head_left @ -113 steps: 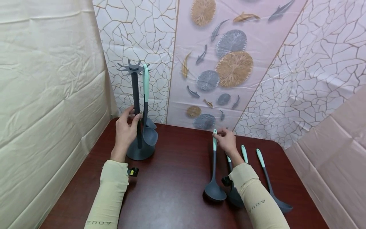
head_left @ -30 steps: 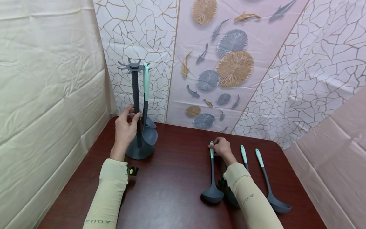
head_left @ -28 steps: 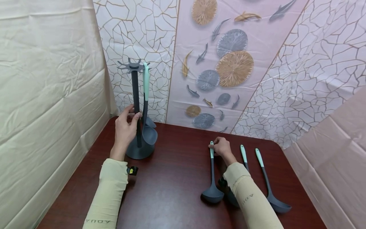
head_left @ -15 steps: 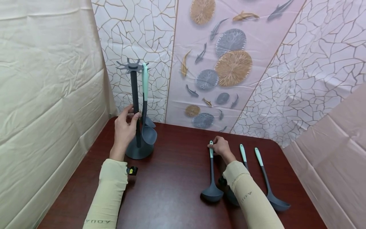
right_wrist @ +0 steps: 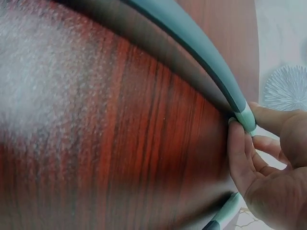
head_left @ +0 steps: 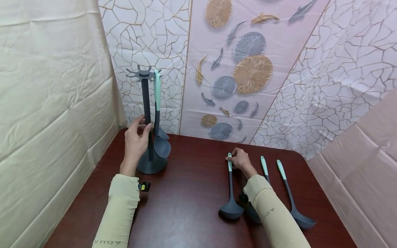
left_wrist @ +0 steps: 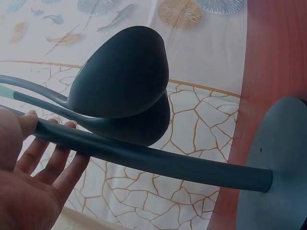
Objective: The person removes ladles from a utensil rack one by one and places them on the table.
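Note:
My left hand (head_left: 135,143) grips the dark post of a utensil stand (head_left: 147,103) at the table's back left; in the left wrist view, thumb and fingers lie around that post (left_wrist: 158,160). Two dark utensils with mint handles hang on the stand's right side, the nearer a ladle (head_left: 162,147). My right hand (head_left: 242,161) pinches the mint handle end of another ladle (head_left: 231,209), whose bowl is low at the table. In the right wrist view, fingertips meet on the mint handle (right_wrist: 246,119), the dark shaft arching away from them.
Right of the held ladle lie more mint-handled utensils: a ladle (head_left: 302,218) at the far right, and a handle (head_left: 264,166) partly hidden by my right forearm. A dark bowl (head_left: 252,213) shows beside the sleeve. Fabric walls border the brown table (head_left: 186,193).
Since the oldest frame, my right hand has come lower and nearer with the ladle's handle end. Over the last second both hands stay practically still; the view shifts slightly.

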Demonstrator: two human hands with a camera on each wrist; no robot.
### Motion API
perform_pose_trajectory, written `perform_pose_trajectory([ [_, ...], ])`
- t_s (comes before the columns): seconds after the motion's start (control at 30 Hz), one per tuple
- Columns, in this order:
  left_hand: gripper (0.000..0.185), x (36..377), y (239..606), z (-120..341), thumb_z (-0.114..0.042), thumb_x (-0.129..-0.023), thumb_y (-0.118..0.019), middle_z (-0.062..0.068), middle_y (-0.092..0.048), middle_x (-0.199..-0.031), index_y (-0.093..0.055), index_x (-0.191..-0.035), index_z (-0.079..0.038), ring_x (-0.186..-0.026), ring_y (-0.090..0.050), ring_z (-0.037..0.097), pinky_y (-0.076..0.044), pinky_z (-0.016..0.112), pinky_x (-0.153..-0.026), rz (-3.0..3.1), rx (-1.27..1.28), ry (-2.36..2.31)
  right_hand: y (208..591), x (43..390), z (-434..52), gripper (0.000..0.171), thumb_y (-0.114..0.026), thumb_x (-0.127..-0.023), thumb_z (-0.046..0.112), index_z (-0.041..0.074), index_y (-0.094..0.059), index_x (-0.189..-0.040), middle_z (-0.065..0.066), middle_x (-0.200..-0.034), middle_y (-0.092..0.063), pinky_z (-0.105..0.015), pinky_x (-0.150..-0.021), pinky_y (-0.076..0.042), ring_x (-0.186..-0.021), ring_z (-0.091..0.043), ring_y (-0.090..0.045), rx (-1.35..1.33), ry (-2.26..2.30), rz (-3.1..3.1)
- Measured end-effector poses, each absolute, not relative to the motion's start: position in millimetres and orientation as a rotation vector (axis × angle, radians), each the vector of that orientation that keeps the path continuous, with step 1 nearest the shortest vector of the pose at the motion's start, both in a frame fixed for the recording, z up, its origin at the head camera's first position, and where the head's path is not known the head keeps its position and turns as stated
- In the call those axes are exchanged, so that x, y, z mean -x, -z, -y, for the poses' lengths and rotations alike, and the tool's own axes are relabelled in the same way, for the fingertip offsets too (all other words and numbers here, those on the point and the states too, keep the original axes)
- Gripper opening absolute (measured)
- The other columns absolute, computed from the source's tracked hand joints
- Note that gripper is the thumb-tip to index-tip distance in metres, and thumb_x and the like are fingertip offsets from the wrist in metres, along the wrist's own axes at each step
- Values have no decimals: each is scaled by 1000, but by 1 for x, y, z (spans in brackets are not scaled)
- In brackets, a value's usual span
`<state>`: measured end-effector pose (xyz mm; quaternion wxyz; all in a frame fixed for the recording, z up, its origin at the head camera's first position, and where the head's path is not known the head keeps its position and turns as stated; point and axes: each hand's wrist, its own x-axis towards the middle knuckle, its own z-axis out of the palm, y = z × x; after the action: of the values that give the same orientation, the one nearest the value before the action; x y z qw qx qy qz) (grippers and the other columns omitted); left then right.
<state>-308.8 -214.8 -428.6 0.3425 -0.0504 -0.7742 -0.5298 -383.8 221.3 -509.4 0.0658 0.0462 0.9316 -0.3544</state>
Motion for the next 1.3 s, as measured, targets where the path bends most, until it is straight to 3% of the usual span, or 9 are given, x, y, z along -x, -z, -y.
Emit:
perform_pose_trajectory([
  [0.37, 41, 307, 429, 214, -23, -107, -66, 10, -70, -125, -62, -147, -12, -104, -72, 21, -54, 15, -80, 2001, 129, 1393, 511, 383, -223, 28, -76, -101, 18, 0, -58, -112, -23, -107, -58, -38, -65, -62, -79, -29, -67, -119, 1073, -2806],
  [0.6, 41, 306, 429, 214, -21, -108, -65, 10, -69, -125, -62, -147, -11, -104, -71, 21, -62, 42, -85, 2003, 121, 1403, 513, 386, -223, 28, -76, -101, 17, -1, -58, -113, -25, -112, -57, -38, -65, -62, -79, -30, -68, -121, 1077, -2789],
  [0.77, 41, 306, 428, 214, -19, -108, -65, 11, -69, -126, -61, -147, -10, -105, -71, 23, -62, 51, -87, 1993, 137, 1417, 511, 386, -223, 27, -76, -100, 16, -1, -58, -112, -25, -113, -57, -39, -65, -62, -81, -30, -67, -121, 1088, -2776],
  [1.07, 42, 306, 426, 214, -20, -108, -65, 12, -69, -126, -60, -148, -10, -106, -70, 25, -61, 52, -88, 1988, 146, 1414, 508, 388, -223, 28, -77, -99, 16, -2, -59, -113, -24, -111, -59, -38, -64, -63, -78, -28, -68, -102, 1083, -2799],
  [1.3, 42, 307, 428, 214, -18, -107, -66, 15, -69, -124, -61, -147, -8, -105, -71, 27, -62, 52, -87, 1988, 149, 1402, 509, 388, -221, 36, -74, -101, 16, -4, -55, -124, -27, -113, -59, -36, -60, -62, -75, -28, -68, -112, 1026, -2805],
])
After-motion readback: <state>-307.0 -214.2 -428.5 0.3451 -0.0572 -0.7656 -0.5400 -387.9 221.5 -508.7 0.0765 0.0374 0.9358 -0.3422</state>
